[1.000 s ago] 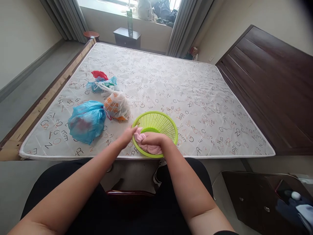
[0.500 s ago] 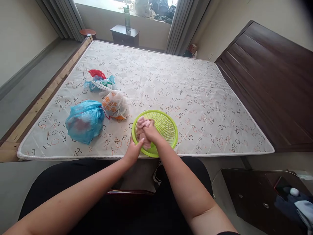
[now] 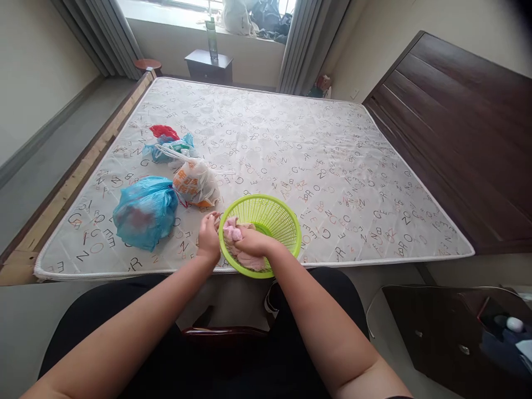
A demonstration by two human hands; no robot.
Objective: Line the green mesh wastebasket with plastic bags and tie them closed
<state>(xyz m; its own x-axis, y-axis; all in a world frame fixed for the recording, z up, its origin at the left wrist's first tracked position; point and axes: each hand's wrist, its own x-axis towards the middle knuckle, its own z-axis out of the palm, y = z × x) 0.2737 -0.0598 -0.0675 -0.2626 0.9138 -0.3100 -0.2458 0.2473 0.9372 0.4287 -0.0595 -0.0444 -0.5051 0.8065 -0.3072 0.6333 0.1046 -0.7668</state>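
Note:
A lime-green plastic basket (image 3: 286, 216) with mesh sides stands at the mattress's near edge, tipped slightly toward me. Inside it, crumpled pink cloth (image 3: 250, 261) lies along the left and near side. My right hand (image 3: 251, 242) reaches into the basket, its fingers closed around a bunched piece of this cloth. Just outside the left rim is my left hand (image 3: 209, 237), palm turned toward the basket, fingers loosely curled and apart from the thumb. Its fingertips are close to the rim; whether they touch it is unclear.
On the patterned mattress (image 3: 341, 183), left of the basket, lie a blue plastic bag (image 3: 145, 213), a white bag with orange print (image 3: 195, 182) and a heap of red and blue bags (image 3: 170, 143). A dark cabinet (image 3: 440, 327) stands at lower right.
My left hand has let go of the basket's rim and moved left, outside it. My right hand has lowered with the cloth, which is now spread lower in the basket.

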